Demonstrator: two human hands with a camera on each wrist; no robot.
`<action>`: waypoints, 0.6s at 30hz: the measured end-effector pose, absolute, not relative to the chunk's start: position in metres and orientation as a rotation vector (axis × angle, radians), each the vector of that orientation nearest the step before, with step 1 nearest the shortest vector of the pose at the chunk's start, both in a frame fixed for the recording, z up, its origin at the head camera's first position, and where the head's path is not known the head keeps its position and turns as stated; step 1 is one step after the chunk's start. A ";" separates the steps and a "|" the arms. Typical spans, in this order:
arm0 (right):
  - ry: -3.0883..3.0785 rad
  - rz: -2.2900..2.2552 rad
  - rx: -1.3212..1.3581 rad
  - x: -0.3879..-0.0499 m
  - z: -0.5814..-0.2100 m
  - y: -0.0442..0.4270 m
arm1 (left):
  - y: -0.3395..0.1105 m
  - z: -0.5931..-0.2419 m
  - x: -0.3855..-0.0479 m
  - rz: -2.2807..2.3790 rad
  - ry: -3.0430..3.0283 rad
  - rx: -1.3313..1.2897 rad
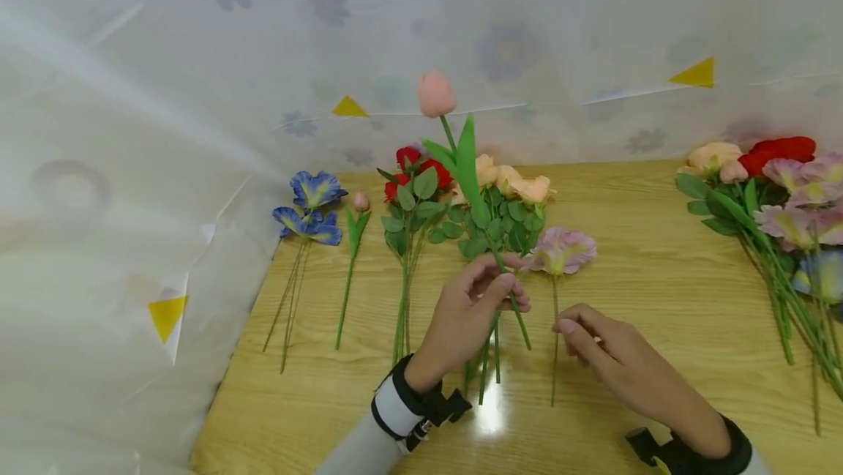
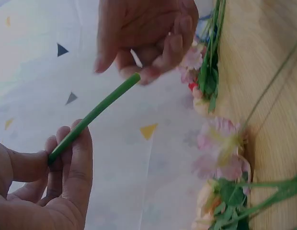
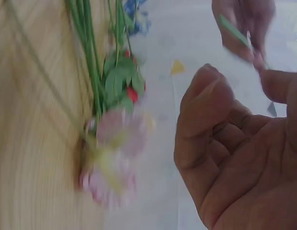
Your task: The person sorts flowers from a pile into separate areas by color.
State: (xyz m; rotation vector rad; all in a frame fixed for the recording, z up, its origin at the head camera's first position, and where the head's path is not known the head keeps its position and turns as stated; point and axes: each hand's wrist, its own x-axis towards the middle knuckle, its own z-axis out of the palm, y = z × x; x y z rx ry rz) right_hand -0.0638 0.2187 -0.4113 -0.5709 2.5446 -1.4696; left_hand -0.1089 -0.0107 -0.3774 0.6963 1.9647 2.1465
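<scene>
A pink artificial tulip (image 1: 436,94) with long green leaves is raised above the table, tilted with its bloom away from me. My left hand (image 1: 470,314) pinches its green stem between thumb and fingers; the cut lower end sticks out past them in the left wrist view. To the right, my right hand (image 1: 612,358) hovers with loosely bent fingers. Its thumb stands apart from the fingertips in the right wrist view, with nothing between them. Below the hands lies a single pale purple flower (image 1: 562,249) on a thin stem, which passes behind the right fingertips in the head view.
Blue flowers (image 1: 309,215), another pink tulip (image 1: 361,202), red roses (image 1: 408,160) and peach flowers (image 1: 530,188) lie in a row on the wooden table (image 1: 632,241). A mixed bunch (image 1: 797,197) lies at the right. Patterned white sheeting (image 1: 421,21) hangs behind and at the left.
</scene>
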 end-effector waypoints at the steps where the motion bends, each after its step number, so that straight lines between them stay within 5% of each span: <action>1: 2.574 -1.429 -0.524 -0.065 -0.411 0.227 | -0.015 -0.378 -0.110 2.169 1.967 0.676; 18: 2.950 -1.004 0.253 -0.061 -0.453 0.376 | -0.137 -0.399 -0.122 2.104 2.563 0.085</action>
